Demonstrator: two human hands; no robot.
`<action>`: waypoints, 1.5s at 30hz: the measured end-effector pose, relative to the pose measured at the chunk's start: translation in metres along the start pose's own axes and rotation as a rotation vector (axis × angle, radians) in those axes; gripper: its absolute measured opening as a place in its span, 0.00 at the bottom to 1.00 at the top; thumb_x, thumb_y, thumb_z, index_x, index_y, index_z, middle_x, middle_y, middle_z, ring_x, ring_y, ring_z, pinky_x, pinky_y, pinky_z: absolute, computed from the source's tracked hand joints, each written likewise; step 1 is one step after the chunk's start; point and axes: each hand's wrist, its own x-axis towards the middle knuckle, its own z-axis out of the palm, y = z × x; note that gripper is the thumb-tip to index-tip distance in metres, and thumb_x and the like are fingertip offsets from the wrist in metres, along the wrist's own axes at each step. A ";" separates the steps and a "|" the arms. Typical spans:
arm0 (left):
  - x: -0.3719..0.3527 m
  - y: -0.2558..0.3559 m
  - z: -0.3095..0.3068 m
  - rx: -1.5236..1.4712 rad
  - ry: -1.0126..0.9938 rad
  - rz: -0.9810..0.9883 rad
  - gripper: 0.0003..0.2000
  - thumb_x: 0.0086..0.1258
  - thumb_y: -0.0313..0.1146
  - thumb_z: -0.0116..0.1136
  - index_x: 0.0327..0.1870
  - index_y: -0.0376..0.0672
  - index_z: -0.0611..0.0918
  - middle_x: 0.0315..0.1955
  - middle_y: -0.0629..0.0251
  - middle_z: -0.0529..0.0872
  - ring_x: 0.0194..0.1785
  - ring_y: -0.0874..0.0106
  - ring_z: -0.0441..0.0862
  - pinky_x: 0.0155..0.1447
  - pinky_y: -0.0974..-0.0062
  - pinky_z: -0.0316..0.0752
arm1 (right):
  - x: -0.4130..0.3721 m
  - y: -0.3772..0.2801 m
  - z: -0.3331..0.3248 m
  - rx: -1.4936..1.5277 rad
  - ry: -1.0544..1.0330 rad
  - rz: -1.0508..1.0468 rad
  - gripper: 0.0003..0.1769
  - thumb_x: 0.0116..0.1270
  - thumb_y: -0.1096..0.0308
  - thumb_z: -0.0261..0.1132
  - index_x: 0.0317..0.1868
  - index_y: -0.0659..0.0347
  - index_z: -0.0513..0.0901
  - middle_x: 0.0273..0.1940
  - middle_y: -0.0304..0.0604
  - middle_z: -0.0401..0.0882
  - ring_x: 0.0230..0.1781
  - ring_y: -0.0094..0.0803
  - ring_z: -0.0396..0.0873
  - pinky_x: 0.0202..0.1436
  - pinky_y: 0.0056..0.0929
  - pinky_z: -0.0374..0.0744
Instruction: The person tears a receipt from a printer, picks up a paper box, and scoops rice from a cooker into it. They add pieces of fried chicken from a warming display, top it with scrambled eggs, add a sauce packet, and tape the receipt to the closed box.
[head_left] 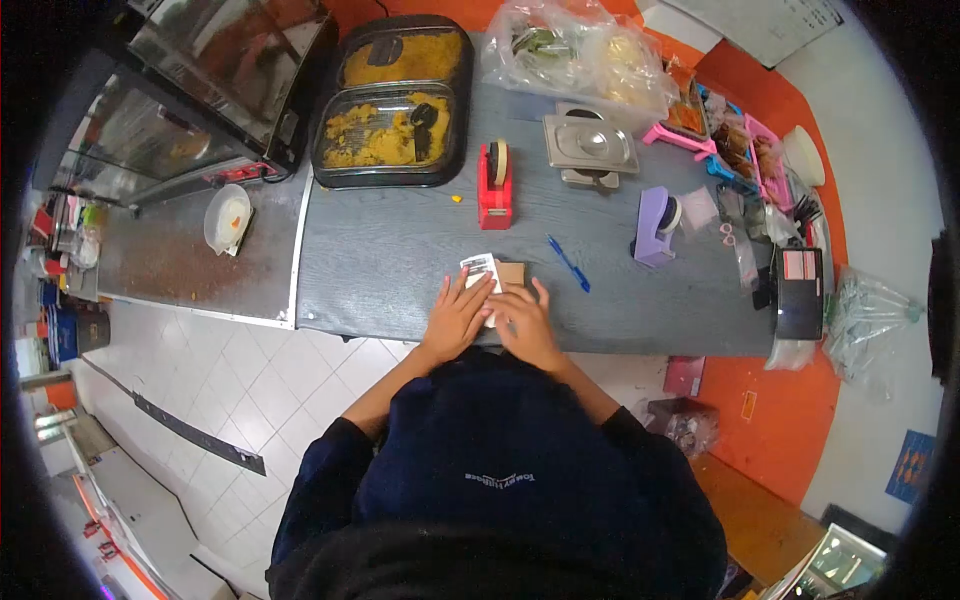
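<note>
Near the front edge of the dark grey table [375, 270] lies a white printed paper [477, 264], partly over a small brown piece [512, 272] that looks like cardboard. My left hand [458, 315] rests on the paper's left side with its fingers stretched out. On the right side, my right hand [525, 318] touches the paper and the brown piece, its fingers spread and partly bent. The fingertips of both hands nearly meet over the paper. The lower part of the paper is hidden beneath them.
Beyond the hands stands a red tape dispenser [495, 205]. A blue pen [568, 263] and a purple tape dispenser [652, 228] are to the right. Farther back are a black tray of yellow food [345, 170], metal lids [590, 146], plastic bags [570, 50] and colored baskets [765, 150].
</note>
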 end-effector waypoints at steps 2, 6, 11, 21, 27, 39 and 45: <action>0.001 0.001 -0.001 -0.021 0.008 -0.009 0.25 0.71 0.39 0.48 0.69 0.48 0.64 0.69 0.65 0.61 0.74 0.54 0.49 0.73 0.49 0.44 | 0.026 0.026 0.007 0.552 0.149 0.504 0.11 0.63 0.64 0.62 0.40 0.61 0.84 0.43 0.47 0.81 0.50 0.41 0.76 0.50 0.36 0.73; 0.006 0.000 -0.003 -0.087 -0.033 0.113 0.25 0.71 0.37 0.48 0.69 0.49 0.64 0.70 0.65 0.61 0.74 0.54 0.50 0.73 0.48 0.45 | 0.104 0.110 0.050 0.422 0.293 0.635 0.16 0.62 0.57 0.65 0.37 0.63 0.85 0.27 0.43 0.81 0.29 0.35 0.77 0.35 0.29 0.72; 0.007 0.001 0.004 -0.281 0.093 -0.001 0.30 0.70 0.42 0.51 0.68 0.36 0.60 0.70 0.54 0.58 0.74 0.53 0.49 0.72 0.49 0.48 | 0.116 0.099 0.054 0.857 0.127 0.897 0.15 0.65 0.59 0.63 0.37 0.65 0.85 0.28 0.38 0.81 0.29 0.26 0.76 0.37 0.26 0.73; 0.005 -0.004 0.006 0.038 0.067 0.002 0.26 0.73 0.43 0.45 0.69 0.43 0.62 0.70 0.63 0.59 0.73 0.51 0.50 0.72 0.49 0.48 | 0.097 0.108 0.055 1.047 -0.076 0.951 0.13 0.67 0.63 0.61 0.41 0.64 0.84 0.41 0.42 0.84 0.41 0.29 0.79 0.44 0.26 0.77; 0.009 -0.005 0.005 0.049 0.060 0.001 0.26 0.72 0.43 0.45 0.69 0.44 0.62 0.70 0.65 0.59 0.74 0.51 0.49 0.72 0.49 0.47 | 0.083 0.120 0.046 0.930 -0.129 0.945 0.12 0.66 0.63 0.61 0.40 0.64 0.83 0.36 0.43 0.83 0.32 0.30 0.80 0.30 0.26 0.78; 0.006 -0.012 0.007 0.099 0.038 -0.026 0.27 0.73 0.46 0.43 0.70 0.47 0.61 0.71 0.68 0.58 0.74 0.53 0.47 0.73 0.48 0.43 | 0.039 0.091 -0.016 -0.046 -0.920 0.548 0.27 0.53 0.41 0.66 0.33 0.60 0.84 0.27 0.45 0.82 0.31 0.40 0.81 0.38 0.35 0.77; 0.006 -0.013 0.007 0.039 -0.009 -0.050 0.28 0.73 0.47 0.41 0.71 0.47 0.59 0.72 0.68 0.55 0.75 0.53 0.46 0.73 0.48 0.43 | 0.042 0.130 0.004 0.225 0.014 0.664 0.20 0.62 0.50 0.65 0.43 0.59 0.82 0.31 0.45 0.81 0.27 0.32 0.79 0.33 0.33 0.77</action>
